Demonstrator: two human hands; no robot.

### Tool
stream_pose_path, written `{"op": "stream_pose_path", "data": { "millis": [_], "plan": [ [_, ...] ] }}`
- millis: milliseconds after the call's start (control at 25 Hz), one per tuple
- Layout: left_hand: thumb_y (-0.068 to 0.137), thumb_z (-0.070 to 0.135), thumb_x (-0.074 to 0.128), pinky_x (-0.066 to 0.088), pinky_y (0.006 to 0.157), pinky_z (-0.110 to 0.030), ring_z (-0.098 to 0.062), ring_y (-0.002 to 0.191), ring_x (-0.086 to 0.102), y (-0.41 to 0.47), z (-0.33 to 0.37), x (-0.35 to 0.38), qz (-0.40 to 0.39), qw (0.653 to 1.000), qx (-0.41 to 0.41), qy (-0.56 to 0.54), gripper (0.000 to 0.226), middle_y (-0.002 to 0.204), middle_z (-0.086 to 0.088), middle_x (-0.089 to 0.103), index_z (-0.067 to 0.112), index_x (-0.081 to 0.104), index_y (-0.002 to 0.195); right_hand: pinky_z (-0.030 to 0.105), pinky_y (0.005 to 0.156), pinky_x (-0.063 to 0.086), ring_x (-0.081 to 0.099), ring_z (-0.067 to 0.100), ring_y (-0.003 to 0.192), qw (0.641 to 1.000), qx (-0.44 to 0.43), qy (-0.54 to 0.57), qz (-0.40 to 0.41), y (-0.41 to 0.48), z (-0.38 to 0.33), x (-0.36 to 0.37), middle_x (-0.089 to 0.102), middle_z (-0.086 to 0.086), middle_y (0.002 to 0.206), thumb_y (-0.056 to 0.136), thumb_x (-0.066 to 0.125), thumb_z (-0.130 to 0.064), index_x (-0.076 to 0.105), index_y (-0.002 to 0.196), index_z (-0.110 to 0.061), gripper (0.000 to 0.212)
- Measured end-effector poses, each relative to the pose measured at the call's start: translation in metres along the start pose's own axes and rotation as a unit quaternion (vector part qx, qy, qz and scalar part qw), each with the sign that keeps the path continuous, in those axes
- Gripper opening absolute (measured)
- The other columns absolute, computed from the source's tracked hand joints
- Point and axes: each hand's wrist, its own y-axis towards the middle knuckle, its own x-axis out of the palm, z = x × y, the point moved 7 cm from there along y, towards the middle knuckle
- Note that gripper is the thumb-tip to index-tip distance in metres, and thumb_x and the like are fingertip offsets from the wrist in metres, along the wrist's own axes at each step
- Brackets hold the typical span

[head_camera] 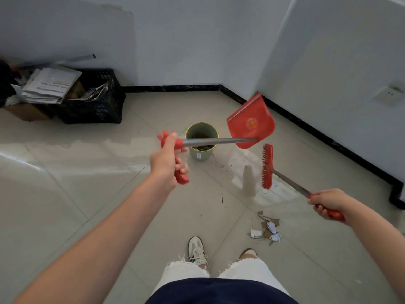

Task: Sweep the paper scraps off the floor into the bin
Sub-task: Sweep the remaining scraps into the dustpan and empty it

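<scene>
My left hand [167, 159] grips the red handle of a long-handled red dustpan [252, 122]. The pan is raised in the air, tilted, to the right of and above a small green bin [200, 130] that stands on the tiled floor with dark scraps inside. My right hand [328, 204] holds the red grip of a red broom [267, 166], whose brush head hangs above the floor to the right of the bin. A small pile of paper and cardboard scraps [268, 229] lies on the floor near my right foot, below the broom.
A black plastic crate [98, 108] stuffed with newspapers sits by the back wall at left, next to a cardboard box [26, 111]. A white wall with dark skirting [328, 141] runs along the right. My feet [197, 251] stand just behind the scraps.
</scene>
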Motion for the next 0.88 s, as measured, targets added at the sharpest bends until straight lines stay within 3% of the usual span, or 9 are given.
{"op": "stream_pose_path", "data": {
  "millis": [80,240,320,440,600,760,880],
  "plan": [
    [0.086,0.045,0.065,0.026,0.036,-0.019,-0.013,0.029,0.025,-0.009,0.031,0.025,-0.05,0.984,0.091,0.142,0.04,0.044,0.001,0.048,0.005,0.067,0.081,0.011,0.027,0.032,0.035,0.008,0.021,1.0,0.008,-0.015,0.021,0.008,0.017,-0.008,0.042,0.009,0.058,0.088,0.052,0.009,0.054,0.088,-0.003,0.012],
    [0.086,0.047,0.065,0.029,0.038,-0.023,-0.014,0.026,0.032,-0.023,0.055,0.068,-0.126,0.891,0.235,0.368,0.042,0.03,0.007,0.041,0.014,0.064,0.061,0.02,0.042,0.034,0.038,0.014,0.035,0.994,0.034,-0.072,0.078,0.031,0.069,-0.031,0.046,0.01,0.052,0.084,0.055,0.006,0.058,0.106,0.007,0.022],
    [0.083,0.051,0.067,0.032,0.044,-0.028,-0.012,0.034,0.036,-0.018,0.04,0.085,-0.15,0.831,0.277,0.458,0.043,0.036,0.007,0.04,0.017,0.065,0.056,0.023,0.045,0.035,0.039,0.016,0.032,0.989,0.036,-0.103,0.104,0.04,0.1,-0.038,0.047,0.01,0.042,0.083,0.053,0.006,0.058,0.108,0.006,0.026],
    [0.079,0.063,0.063,0.032,0.053,-0.034,-0.018,0.05,0.038,-0.006,0.002,0.106,-0.167,0.71,0.348,0.589,0.054,0.05,0.001,0.038,0.011,0.069,0.068,0.021,0.036,0.038,0.041,0.018,0.022,0.981,0.042,-0.129,0.14,0.048,0.144,-0.049,0.045,0.008,0.03,0.085,0.047,0.001,0.057,0.102,0.003,0.019],
    [0.08,0.063,0.062,0.03,0.048,-0.031,-0.018,0.053,0.045,0.005,-0.04,0.126,-0.218,0.568,0.384,0.695,0.048,0.048,0.004,0.042,0.02,0.057,0.06,0.028,0.043,0.043,0.048,0.024,0.034,0.976,0.093,-0.113,0.159,0.058,0.207,-0.067,0.052,0.015,0.045,0.085,0.046,-0.004,0.059,0.09,-0.002,0.015],
    [0.078,0.064,0.064,0.031,0.047,-0.029,-0.025,0.056,0.052,0.007,-0.05,0.126,-0.244,0.455,0.404,0.755,0.049,0.052,0.0,0.051,0.02,0.053,0.059,0.016,0.032,0.037,0.042,0.019,0.019,0.978,0.146,-0.092,0.118,0.059,0.248,-0.074,0.046,0.011,0.028,0.082,0.048,0.006,0.054,0.059,0.002,0.025],
    [0.075,0.073,0.054,0.028,0.044,-0.026,-0.023,0.048,0.045,0.012,-0.041,0.135,-0.252,0.381,0.433,0.777,0.054,0.046,0.005,0.043,0.024,0.045,0.054,0.012,0.023,0.032,0.037,0.013,0.012,0.975,0.21,-0.03,0.061,0.064,0.273,-0.06,0.04,0.005,0.019,0.085,0.049,0.009,0.046,0.061,-0.001,0.026]
  ]
}}
